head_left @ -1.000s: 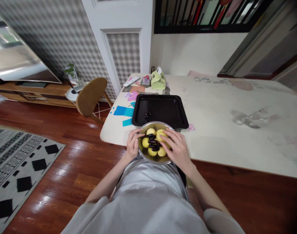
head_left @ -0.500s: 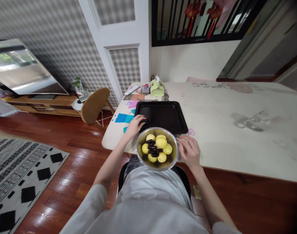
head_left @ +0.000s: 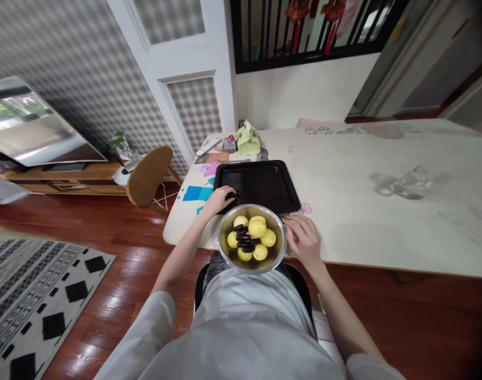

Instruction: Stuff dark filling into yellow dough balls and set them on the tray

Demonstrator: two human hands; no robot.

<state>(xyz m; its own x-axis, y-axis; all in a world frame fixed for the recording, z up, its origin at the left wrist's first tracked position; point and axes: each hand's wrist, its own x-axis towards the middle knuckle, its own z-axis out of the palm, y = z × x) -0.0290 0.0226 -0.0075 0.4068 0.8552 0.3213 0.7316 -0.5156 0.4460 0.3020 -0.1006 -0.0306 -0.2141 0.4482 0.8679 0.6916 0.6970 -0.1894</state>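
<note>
A steel bowl (head_left: 280, 248) sits at the table's near edge, close to my body. Inside it are several yellow lemons (head_left: 257, 228) and several small, glossy, dark purple oblong fruits (head_left: 243, 237). My right hand (head_left: 304, 237) grips the bowl's right rim between thumb and fingers. Behind the bowl lies a black baking tray (head_left: 260, 182). Over the tray's near left corner, my left hand (head_left: 219, 200) has its fingers closed around a dark oblong fruit (head_left: 232, 195). The fingers partly hide it, and its dark colour blends with the tray.
A green tissue box (head_left: 248, 141) and a white remote control (head_left: 209, 146) are at the table's far left. A clear glass vessel (head_left: 410, 184) rests on the right side of the white table (head_left: 343, 211). A wooden chair (head_left: 149, 177) stands to the left.
The view has shifted slightly. My left hand remains at the tray's near left corner with the dark fruit, and my right hand stays on the bowl's rim.
</note>
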